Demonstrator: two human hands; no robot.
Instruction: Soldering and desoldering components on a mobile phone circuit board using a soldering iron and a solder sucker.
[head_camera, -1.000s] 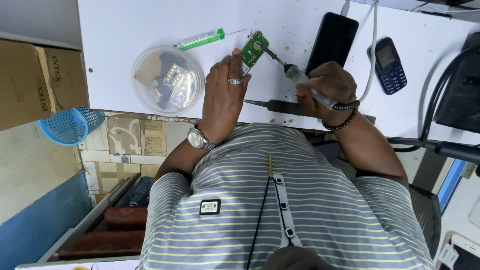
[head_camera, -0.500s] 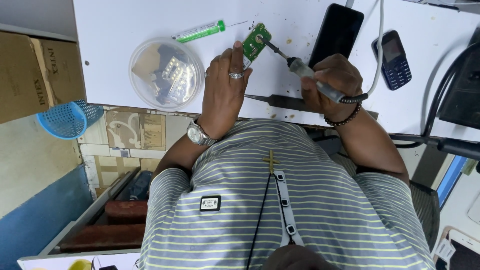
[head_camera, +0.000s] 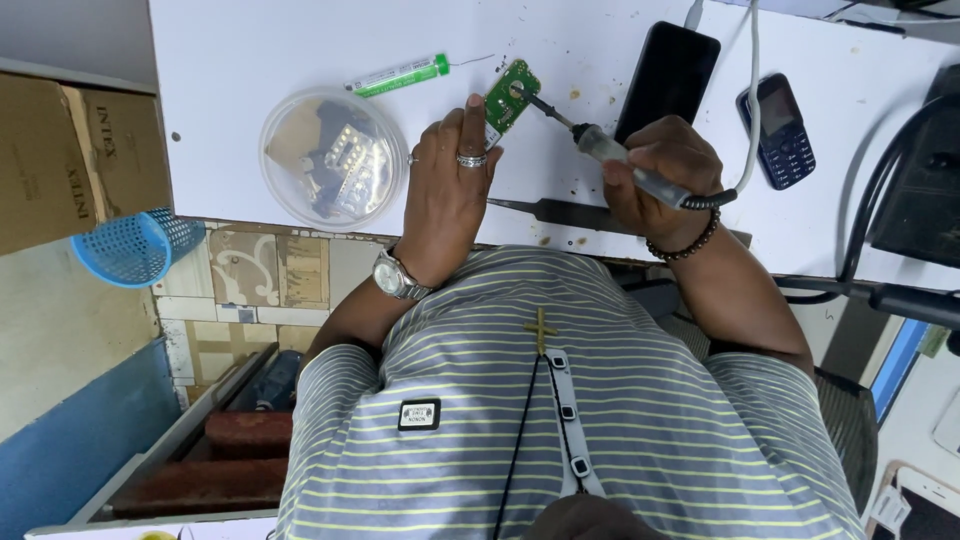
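Observation:
My left hand (head_camera: 445, 195), with a ring and a wristwatch, rests on the white table (head_camera: 300, 40). Its fingertips pin the near edge of a small green circuit board (head_camera: 512, 95). My right hand (head_camera: 665, 170), with a bead bracelet, grips the handle of a soldering iron (head_camera: 600, 145). The iron's thin tip touches the board's top face. A green tube of solder wire (head_camera: 398, 75) lies left of the board.
A round clear plastic tub (head_camera: 330, 158) with small parts sits left of my left hand. A black smartphone (head_camera: 668, 75) and a keypad phone (head_camera: 778, 128) lie to the right, with cables. A dark slim tool (head_camera: 560, 212) lies near the table edge. A blue basket (head_camera: 135, 247) and a cardboard box (head_camera: 70, 170) stand off the table.
The iron's tip has crept a little further onto the green board. Both hands keep their grip and place; the view has shifted slightly.

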